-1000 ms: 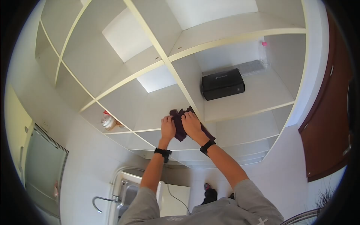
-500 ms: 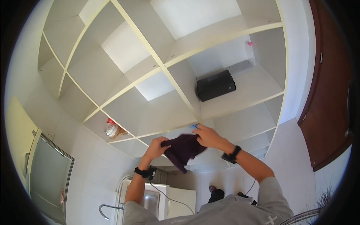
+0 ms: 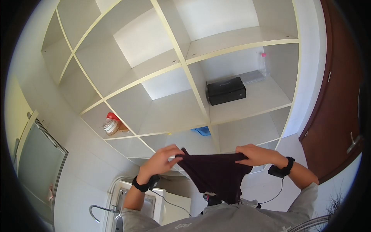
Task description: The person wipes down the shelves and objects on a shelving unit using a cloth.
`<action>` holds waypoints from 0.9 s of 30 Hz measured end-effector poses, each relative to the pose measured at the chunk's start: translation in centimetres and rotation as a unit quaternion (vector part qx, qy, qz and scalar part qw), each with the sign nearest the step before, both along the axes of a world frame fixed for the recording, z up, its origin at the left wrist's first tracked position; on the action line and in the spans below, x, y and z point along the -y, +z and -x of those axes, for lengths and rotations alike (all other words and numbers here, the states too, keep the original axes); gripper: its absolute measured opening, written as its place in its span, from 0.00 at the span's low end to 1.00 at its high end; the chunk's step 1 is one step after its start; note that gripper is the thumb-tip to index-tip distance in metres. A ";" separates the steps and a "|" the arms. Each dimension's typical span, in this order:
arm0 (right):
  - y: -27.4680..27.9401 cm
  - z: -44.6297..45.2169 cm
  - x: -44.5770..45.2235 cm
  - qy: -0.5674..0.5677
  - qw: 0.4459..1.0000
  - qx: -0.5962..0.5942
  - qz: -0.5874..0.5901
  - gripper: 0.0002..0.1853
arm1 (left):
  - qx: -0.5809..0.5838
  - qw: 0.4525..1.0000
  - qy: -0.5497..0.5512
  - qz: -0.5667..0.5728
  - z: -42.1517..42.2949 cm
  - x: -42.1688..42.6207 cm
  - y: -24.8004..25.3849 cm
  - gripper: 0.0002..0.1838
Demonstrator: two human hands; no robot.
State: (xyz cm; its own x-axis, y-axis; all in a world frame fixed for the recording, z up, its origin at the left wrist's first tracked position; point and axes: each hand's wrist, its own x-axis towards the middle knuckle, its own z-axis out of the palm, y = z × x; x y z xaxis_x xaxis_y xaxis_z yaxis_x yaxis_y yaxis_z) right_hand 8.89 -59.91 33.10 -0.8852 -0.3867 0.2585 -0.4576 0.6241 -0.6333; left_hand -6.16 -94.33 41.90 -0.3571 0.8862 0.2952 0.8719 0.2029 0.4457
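Observation:
A dark purple cloth [image 3: 216,170] is stretched between my two hands in front of the shelves, its lower part hanging loose over my body. My left hand [image 3: 160,159] pinches its upper left corner. The upper right corner is gripped by my right hand [image 3: 261,155], with the top edge pulled nearly straight. Each wrist carries a black strap with a small box and a cable.
A tall shelf unit [image 3: 203,106] fills the view ahead. It holds a black box [image 3: 227,91], a clear bottle with a pink cap [image 3: 263,58], a blue item [image 3: 201,131] and stacked bowls [image 3: 111,125]. A sink [image 3: 147,205] stands low left; a brown door [image 3: 336,96] is right.
My hands have moved apart and the bunched cloth is now spread taut along its top edge. The right hand moved right and down, and the blue item on the shelf shows more fully.

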 end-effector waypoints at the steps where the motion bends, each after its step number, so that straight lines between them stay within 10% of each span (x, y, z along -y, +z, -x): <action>1: 2.0 0.0 0.3 0.003 1.000 0.018 -0.003 0.17 | -0.019 0.999 0.020 -0.028 0.0 0.1 0.7 0.11; 9: 18.4 1.3 0.5 0.038 0.996 0.009 -0.083 0.12 | -0.197 0.963 0.139 -0.120 0.6 2.5 11.5 0.11; 18: 36.2 14.9 0.5 -0.072 0.889 -0.339 -0.299 0.10 | -0.516 0.795 0.316 0.031 6.5 1.3 26.9 0.10; 21: 41.0 18.8 5.3 -0.202 0.817 -0.376 -0.387 0.13 | -0.415 0.796 0.423 0.124 10.9 1.1 31.1 0.13; 25: 40.9 21.0 10.5 -0.315 0.832 -0.427 -0.161 0.12 | -0.382 0.729 0.566 0.042 14.3 0.4 31.1 0.13; 27: 41.1 20.5 11.7 -0.305 0.903 -0.299 -0.050 0.14 | -0.226 0.809 0.541 -0.039 16.4 0.7 30.9 0.13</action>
